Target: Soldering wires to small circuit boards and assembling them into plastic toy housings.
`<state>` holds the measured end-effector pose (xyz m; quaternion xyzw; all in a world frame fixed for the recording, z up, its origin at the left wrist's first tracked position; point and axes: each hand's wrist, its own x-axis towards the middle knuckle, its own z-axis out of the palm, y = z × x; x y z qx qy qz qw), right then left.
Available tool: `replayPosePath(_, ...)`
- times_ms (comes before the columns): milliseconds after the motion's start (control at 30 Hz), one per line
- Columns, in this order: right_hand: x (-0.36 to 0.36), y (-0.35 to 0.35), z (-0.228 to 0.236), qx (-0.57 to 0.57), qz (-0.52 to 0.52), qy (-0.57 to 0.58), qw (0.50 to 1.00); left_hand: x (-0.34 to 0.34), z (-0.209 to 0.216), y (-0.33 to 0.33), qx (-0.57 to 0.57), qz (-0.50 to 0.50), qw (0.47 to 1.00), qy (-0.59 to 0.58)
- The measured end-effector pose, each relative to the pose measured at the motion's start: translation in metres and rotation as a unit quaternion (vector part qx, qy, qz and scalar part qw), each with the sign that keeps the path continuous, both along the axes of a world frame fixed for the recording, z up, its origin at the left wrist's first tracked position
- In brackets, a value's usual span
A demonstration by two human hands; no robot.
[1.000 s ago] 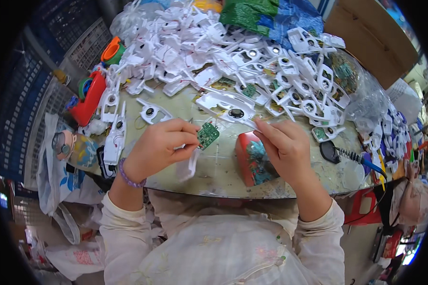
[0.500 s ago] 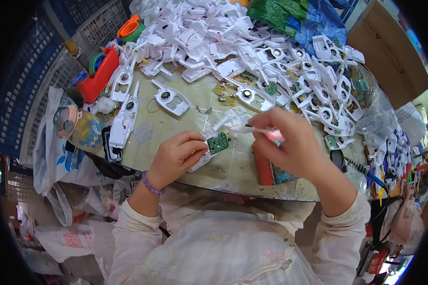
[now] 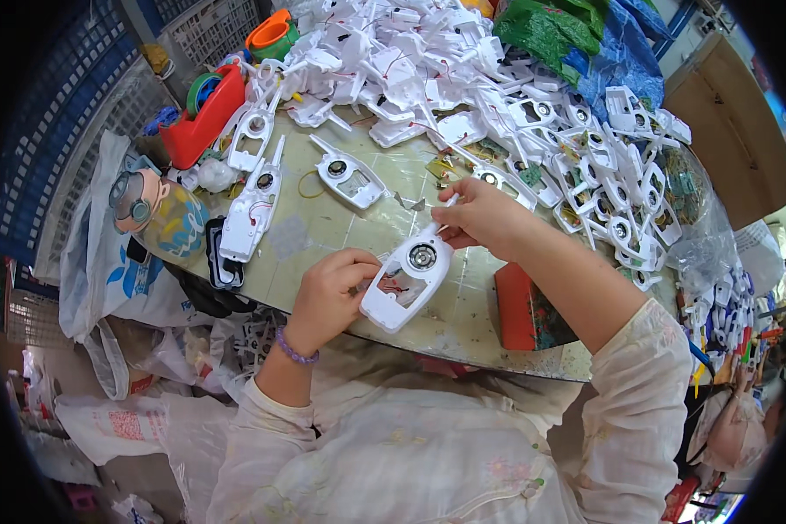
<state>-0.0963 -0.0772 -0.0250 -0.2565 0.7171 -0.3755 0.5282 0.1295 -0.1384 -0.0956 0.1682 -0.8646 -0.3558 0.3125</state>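
Observation:
In front of me is a white plastic walkie-talkie-shaped housing with a round black-and-silver speaker and a rectangular window, tilted with its antenna end up and away. Red wires show through the window. My left hand pinches the housing's lower left edge. My right hand grips the antenna end with fingers closed round it. Just beyond, a similar housing half lies flat on the table. Whether the green circuit board is inside the held housing is hidden.
A heap of white housing parts fills the back of the table. Speaker-fitted halves are piled at right. A red tape dispenser and decorated bottle stand at left. A red open-sided block sits near the front edge.
The green circuit board seen at my left hand is out of sight. A housing with a speaker is now between both hands. My right hand has moved left and up, onto its antenna.

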Motion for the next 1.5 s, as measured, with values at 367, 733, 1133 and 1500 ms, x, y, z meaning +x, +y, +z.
replayPosePath(367,-0.008,0.007,-0.017,0.011,0.008,-0.040,0.999,-0.003,0.011,-0.011,0.095,0.002,0.994,-0.044)
replayPosePath(733,-0.016,0.024,-0.006,-0.039,-0.009,-0.085,0.996,-0.008,0.012,0.003,0.071,-0.036,0.996,-0.027)
replayPosePath(1133,-0.014,0.021,0.008,-0.119,-0.021,-0.130,0.984,-0.036,0.009,0.019,0.279,0.039,0.959,0.038)
replayPosePath(1500,-0.013,0.019,0.008,-0.121,-0.031,-0.134,0.983,-0.043,-0.003,0.010,0.451,-0.019,0.886,0.104)
